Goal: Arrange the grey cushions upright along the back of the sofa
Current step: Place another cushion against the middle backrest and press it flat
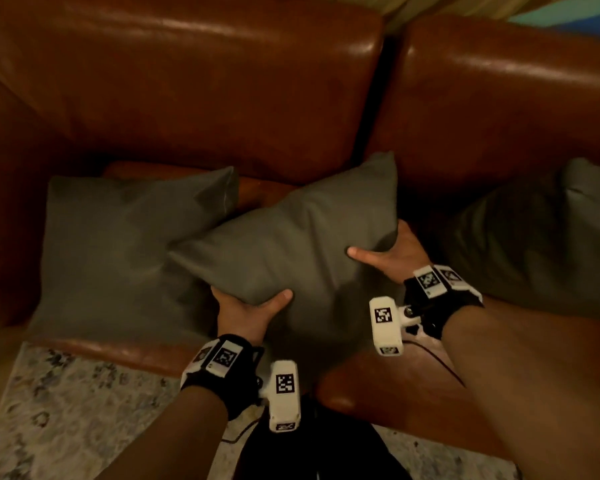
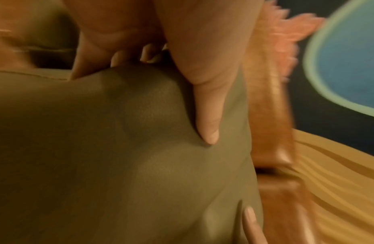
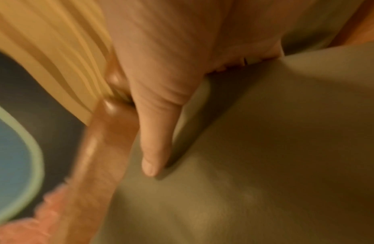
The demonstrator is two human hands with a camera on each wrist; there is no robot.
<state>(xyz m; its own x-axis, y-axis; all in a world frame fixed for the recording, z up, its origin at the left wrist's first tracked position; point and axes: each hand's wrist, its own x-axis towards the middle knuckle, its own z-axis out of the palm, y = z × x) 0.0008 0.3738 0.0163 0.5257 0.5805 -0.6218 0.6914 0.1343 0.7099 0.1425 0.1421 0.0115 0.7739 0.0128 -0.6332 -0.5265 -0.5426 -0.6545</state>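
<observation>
A grey cushion (image 1: pixel 298 233) is held tilted above the seat of the brown leather sofa (image 1: pixel 187 91), in front of the gap between its two back cushions. My left hand (image 1: pixel 250 310) grips its near lower edge, thumb on top and fingers underneath. My right hand (image 1: pixel 388 252) grips its right edge the same way. In the left wrist view the thumb presses into the grey cushion (image 2: pixel 119 148); in the right wrist view the thumb lies along the grey cushion (image 3: pixel 265 148). A second grey cushion (image 1: pixel 118 251) lies flat on the left seat, and a third (image 1: pixel 541 237) slumps at the right.
A pale patterned rug (image 1: pixel 70 410) covers the floor in front of the sofa. A cable (image 1: pixel 440 362) runs from my right wrist across the seat's front edge. A blue shape with a pale green rim (image 2: pixel 349 57) shows beyond the sofa's top.
</observation>
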